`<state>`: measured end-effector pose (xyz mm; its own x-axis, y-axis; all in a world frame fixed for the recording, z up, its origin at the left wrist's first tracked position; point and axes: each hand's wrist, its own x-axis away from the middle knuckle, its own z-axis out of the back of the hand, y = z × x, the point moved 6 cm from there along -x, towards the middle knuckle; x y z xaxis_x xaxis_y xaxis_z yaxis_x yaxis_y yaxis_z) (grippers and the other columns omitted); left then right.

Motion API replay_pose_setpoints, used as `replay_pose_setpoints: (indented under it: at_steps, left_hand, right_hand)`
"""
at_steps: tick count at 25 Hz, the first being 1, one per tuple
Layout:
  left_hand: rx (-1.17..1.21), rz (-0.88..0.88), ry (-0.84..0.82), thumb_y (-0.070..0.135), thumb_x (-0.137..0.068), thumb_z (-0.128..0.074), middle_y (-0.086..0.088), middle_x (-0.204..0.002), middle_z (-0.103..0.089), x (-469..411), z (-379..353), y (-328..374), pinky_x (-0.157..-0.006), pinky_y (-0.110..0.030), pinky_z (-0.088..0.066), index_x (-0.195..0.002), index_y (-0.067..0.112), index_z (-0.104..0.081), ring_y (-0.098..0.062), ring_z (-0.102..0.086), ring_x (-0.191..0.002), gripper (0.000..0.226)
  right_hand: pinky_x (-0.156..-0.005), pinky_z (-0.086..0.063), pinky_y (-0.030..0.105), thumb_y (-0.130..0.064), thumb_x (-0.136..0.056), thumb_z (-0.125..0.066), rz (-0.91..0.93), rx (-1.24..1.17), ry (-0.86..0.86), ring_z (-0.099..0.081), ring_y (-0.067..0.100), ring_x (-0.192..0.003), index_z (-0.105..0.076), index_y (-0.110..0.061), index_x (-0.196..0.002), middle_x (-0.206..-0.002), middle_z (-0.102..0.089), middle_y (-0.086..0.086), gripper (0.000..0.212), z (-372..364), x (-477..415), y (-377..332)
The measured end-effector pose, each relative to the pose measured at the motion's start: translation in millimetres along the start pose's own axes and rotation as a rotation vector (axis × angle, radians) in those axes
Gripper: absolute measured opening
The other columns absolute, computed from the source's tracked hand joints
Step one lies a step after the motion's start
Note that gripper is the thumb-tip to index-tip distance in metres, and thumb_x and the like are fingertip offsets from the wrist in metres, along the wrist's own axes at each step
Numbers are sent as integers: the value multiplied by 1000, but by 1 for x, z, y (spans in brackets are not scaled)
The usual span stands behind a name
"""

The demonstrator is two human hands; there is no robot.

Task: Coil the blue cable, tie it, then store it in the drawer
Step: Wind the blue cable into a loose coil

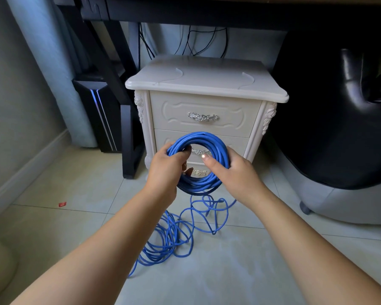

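Near the left edge of the tiled floor (pixel 229 271) lies a small red scrap (pixel 62 204), well apart from everything else. Further in, a black computer tower (pixel 99 119) with a lit blue strip stands against the wall, just beside the black desk leg (pixel 128 137). The left hand (pixel 165 170) grips the left side of the blue cable (pixel 198 137), its fingers curled round the bundled turns. The wound part of the cable forms an upright ring held above the floor, in front of the lower drawer (pixel 235 145) of a white cabinet (pixel 207 84). Through the ring, part of that drawer's silver handle shows. The top drawer (pixel 207 126) above it carries its own silver handle (pixel 202 117), and both drawers are closed. From the bottom of the ring a strand drops to the floor, where the unwound length lies in loose loops (pixel 169 241) in front of the cabinet and beneath the forearms. Thin dark wires (pixel 190 40) hang behind the cabinet, under the desk. The right hand (pixel 231 170) grasps the right side of the ring, thumb laid across the front and pointing toward the middle, the other fingers wrapped behind the turns and mostly hidden. At the right edge of the floor a black padded seat (pixel 339 128) sits just beside the cabinet, on a grey base (pixel 350 205).
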<state>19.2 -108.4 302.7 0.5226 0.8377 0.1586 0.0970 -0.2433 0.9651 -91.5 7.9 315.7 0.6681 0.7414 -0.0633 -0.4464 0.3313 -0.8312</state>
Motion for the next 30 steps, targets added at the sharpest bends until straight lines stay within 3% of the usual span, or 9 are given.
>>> replay_pose_setpoints:
  at_steps: [3, 6, 9, 12, 17, 20, 23, 27, 30]
  left_hand:
    - [31, -15, 23, 12, -92, -65, -1, -63, -40, 0, 1, 1, -62, -32, -49, -86, 17, -66, -14, -38, -57, 7]
    - [97, -2, 51, 9, -93, -62, -1, -62, -40, 1, 2, -4, -63, -34, -44, -85, 17, -64, -15, -37, -59, 11]
    - [192, 27, 53, 5, -94, -57, 0, -66, -43, 7, -1, -9, -66, -34, -43, -90, 16, -63, -13, -39, -60, 14]
    - [261, 46, 41, 5, -95, -56, 0, -64, -42, 11, -6, -13, -61, -29, -44, -91, 17, -62, -12, -39, -58, 14]
    - [257, 85, -39, 3, -93, -59, -1, -69, -52, 12, -10, -17, -75, -35, -43, -97, 16, -64, -14, -52, -65, 14]
    - [-16, 35, -118, 7, -88, -67, 0, -78, -63, 10, -9, -9, -72, -23, -48, -105, 14, -65, -11, -62, -70, 19]
    - [-403, -214, -184, 3, -83, -70, 2, -85, -68, 12, -10, 13, -60, -13, -46, -109, 16, -63, -4, -59, -64, 30]
    - [-992, -500, -297, 8, -79, -63, 7, -95, -60, 24, -33, 21, -71, -20, -43, -117, 23, -57, -10, -57, -82, 42]
    - [-1103, -540, -217, 10, -84, -59, -4, -91, -61, 24, -33, 23, -64, -25, -35, -99, 12, -61, -21, -54, -81, 15]
  right_hand:
    - [-74, -54, 35, -64, -82, -58, 7, 35, -10, -62, 14, -76, -57, -27, -94, -84, -67, -4, 38, 0, 0, -5]
    - [-54, -48, 19, -51, -83, -68, -90, -192, -57, -60, 6, -67, -57, -29, -99, -95, -70, -7, 30, -11, 3, -2]
    - [-50, -44, 12, -35, -83, -73, -177, -393, -43, -63, 10, -71, -58, -25, -104, -94, -67, -3, 27, -20, 5, 3]
    - [-59, -51, 32, -32, -78, -76, -204, -463, -27, -65, 21, -71, -58, -24, -103, -83, -66, 1, 32, -22, 4, 8]
    - [-63, -57, 52, -6, -78, -65, -208, -445, 48, -62, 22, -60, -55, -16, -85, -60, -65, -1, 16, -18, 5, 13]
    - [-63, -57, 49, -1, -75, -61, -133, -307, 97, -58, 20, -61, -58, -16, -92, -61, -59, -5, 23, -2, 0, 12]
    - [-60, -45, 38, -7, -79, -56, 24, -3, 45, -46, 23, -64, -52, -18, -91, -69, -51, 1, 17, 5, 1, 4]
    - [-64, -41, 35, -11, -84, -52, 156, 388, -47, -46, 29, -75, -48, -27, -104, -78, -51, -4, 26, 0, 8, -8]
    - [-65, -43, 36, -12, -86, -52, 225, 474, -29, -49, 30, -78, -47, -21, -107, -82, -52, -4, 24, 2, 12, -19]
